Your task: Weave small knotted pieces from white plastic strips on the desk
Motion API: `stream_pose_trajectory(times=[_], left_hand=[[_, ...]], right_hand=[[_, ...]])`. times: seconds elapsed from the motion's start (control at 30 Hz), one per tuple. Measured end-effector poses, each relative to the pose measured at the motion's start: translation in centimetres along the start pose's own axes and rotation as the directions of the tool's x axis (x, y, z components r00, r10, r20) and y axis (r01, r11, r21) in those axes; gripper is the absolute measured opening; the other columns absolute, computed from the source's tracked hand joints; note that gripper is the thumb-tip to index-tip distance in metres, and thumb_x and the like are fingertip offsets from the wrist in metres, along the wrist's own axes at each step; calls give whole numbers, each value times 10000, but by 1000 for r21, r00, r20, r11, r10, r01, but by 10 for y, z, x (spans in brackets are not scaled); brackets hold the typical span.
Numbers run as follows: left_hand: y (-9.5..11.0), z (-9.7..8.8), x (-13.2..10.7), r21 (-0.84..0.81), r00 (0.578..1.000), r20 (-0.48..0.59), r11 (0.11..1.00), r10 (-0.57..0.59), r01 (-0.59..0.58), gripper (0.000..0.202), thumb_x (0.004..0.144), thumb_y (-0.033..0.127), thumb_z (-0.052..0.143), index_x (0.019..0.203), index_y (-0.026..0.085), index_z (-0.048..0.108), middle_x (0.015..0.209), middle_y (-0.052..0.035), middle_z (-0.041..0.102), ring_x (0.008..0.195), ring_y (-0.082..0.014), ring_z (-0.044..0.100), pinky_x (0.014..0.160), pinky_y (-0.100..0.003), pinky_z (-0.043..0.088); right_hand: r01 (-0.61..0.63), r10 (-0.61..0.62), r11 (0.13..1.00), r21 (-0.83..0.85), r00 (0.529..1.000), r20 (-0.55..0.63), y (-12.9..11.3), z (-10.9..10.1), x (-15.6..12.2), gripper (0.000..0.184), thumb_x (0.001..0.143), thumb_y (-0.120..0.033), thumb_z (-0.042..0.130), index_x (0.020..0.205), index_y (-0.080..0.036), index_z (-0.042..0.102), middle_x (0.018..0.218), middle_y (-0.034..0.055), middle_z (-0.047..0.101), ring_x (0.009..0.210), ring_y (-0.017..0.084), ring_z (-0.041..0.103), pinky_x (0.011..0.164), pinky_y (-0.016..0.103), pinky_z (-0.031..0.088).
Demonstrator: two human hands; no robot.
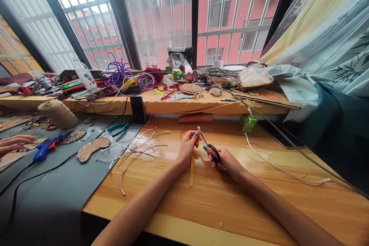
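Observation:
My left hand (188, 145) is closed, fingertips pinched, on a yellow craft stick (191, 171) whose lower end sticks out below the palm. A small white cord tip (198, 128) rises above the pinching fingers; how it joins the stick is hidden. My right hand (223, 158) grips black-handled scissors (213, 153). Their blades point up and left, close by the white tip. Whether the blades touch it I cannot tell. Loose white cords (141, 146) and thin copper-coloured strands lie on the wooden table (161, 200) left of my hands.
Another person's hand (17, 144) is at the far left, beside a blue glue gun (47, 148). Teal pliers (117, 128), a curved brown piece (93, 148) and a twine spool (57, 114) lie on the grey mat. A green carton (248, 123) and a phone (279, 134) stand rightward.

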State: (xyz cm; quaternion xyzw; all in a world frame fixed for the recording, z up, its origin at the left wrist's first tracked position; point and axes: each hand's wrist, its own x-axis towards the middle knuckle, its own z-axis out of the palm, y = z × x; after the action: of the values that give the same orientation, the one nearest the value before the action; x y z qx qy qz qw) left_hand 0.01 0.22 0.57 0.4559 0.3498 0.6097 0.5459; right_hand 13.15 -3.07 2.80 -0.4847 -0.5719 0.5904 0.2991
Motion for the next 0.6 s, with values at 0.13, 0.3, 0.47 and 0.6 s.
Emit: stream_pose_trajectory(times=[0.13,0.3,0.47,0.6], left_hand=[[-5,-2,3,26,1000,-6,1000,-3,3,247,717,369,510,776,130,501,649,8,491,479,-41,387,469,-174,293],[4,-8,10,489,990,42,861,137,-139,197,737,286,481,854,136,528,829,-82,564,753,-146,509,705,-276,388],[63,-51,-1,921,947,291,229,139,-316,327,619,210,602,933,145,535,1096,-138,499,1149,-262,310,966,-366,200],[104,-114,-14,967,978,119,-204,-170,-153,557,609,294,581,1110,104,429,1213,-162,405,1201,-290,222,965,-377,189]], right_hand=[[-6,5,1000,-19,999,-48,1,2,0,433,622,-552,517,494,-147,433,361,-39,420,314,21,247,361,185,114],[60,-104,985,-164,957,-270,5,-13,8,430,641,-572,477,560,-149,499,461,4,496,375,63,339,387,209,193],[-15,-264,849,-528,854,-449,8,-37,17,412,669,-551,455,706,-158,569,621,52,591,569,156,505,499,238,311],[-30,-278,817,-576,854,-439,11,-44,21,428,699,-542,403,741,-155,580,633,58,606,614,181,537,528,247,339]])
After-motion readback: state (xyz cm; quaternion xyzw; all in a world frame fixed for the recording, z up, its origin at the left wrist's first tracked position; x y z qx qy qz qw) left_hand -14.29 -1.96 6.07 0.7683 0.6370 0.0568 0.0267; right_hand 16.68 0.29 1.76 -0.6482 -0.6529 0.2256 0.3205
